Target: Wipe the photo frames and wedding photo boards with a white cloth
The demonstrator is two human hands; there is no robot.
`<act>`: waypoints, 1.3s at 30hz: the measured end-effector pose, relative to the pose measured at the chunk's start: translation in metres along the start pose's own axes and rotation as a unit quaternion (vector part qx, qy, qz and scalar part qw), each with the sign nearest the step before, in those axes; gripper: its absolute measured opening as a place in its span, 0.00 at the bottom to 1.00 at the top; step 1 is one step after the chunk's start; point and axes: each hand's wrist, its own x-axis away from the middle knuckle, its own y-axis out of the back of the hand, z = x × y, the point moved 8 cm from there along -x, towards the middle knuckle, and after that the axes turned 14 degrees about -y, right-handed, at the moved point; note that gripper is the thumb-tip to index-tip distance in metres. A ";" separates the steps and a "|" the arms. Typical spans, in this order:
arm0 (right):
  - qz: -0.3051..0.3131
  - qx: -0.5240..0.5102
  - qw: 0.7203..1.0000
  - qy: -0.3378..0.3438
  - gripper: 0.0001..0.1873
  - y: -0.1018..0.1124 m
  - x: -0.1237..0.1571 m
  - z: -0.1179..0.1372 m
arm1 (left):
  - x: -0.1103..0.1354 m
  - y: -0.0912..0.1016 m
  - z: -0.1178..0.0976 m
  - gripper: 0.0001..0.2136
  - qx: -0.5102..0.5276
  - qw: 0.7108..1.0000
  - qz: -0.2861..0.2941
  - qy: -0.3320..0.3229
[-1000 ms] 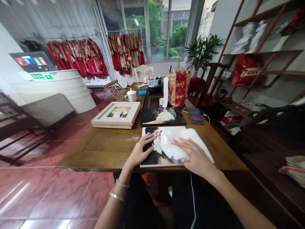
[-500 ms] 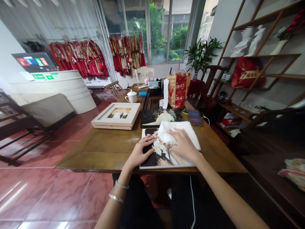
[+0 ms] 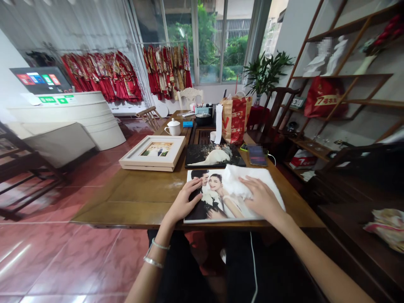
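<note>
left hand [image 3: 187, 200], spread wide, rests on the photo panel [image 3: 221, 204] near the table [image 3: 142, 206] edge, right hand [image 3: 263, 200] splayed over the white cloth [image 3: 232, 181] there, so light, even pressure seems best.

A bridal photo shop around me, it seems, red-and-gold embroidered garments [image 3: 102, 75] hanging in rows, a curved white reception counter [image 3: 67, 120], a flat rectangular couple portrait [image 3: 217, 202] on my brown wooden tabletop [image 3: 142, 198]

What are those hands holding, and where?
The right hand lies atop the white cloth; whether it grips is unclear. The left hand rests on the nearest photo, at its left edge, gripping nothing.
</note>
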 end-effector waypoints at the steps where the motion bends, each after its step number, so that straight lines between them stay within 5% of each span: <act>1: -0.002 0.008 1.000 -0.014 0.29 -0.002 -0.014 -0.003 | 0.000 0.000 0.000 0.19 -0.001 1.000 0.000 0.001; 7: 0.005 0.018 1.000 0.005 0.27 -0.017 -0.047 0.026 | 0.000 0.000 0.000 0.19 -0.008 1.000 0.007 0.003; 13: 0.058 -0.009 0.990 0.126 0.35 -0.015 0.030 0.057 | -0.001 0.002 -0.003 0.18 -0.003 1.000 -0.005 -0.004; 18: 0.082 -0.038 0.984 0.157 0.38 0.000 0.074 0.048 | 0.000 0.002 -0.004 0.19 -0.004 1.000 -0.006 -0.004; 25: 0.020 0.011 1.000 0.007 0.30 -0.009 -0.011 0.010 | 0.000 0.002 -0.004 0.19 -0.003 1.000 0.000 -0.006; 30: 0.016 0.062 0.998 -0.013 0.30 -0.024 -0.045 0.034 | 0.000 0.001 -0.002 0.18 0.002 1.000 0.002 -0.001; 39: 0.095 0.026 0.989 0.106 0.37 -0.025 0.065 0.102 | 0.003 0.007 0.007 0.18 0.074 0.996 -0.050 0.015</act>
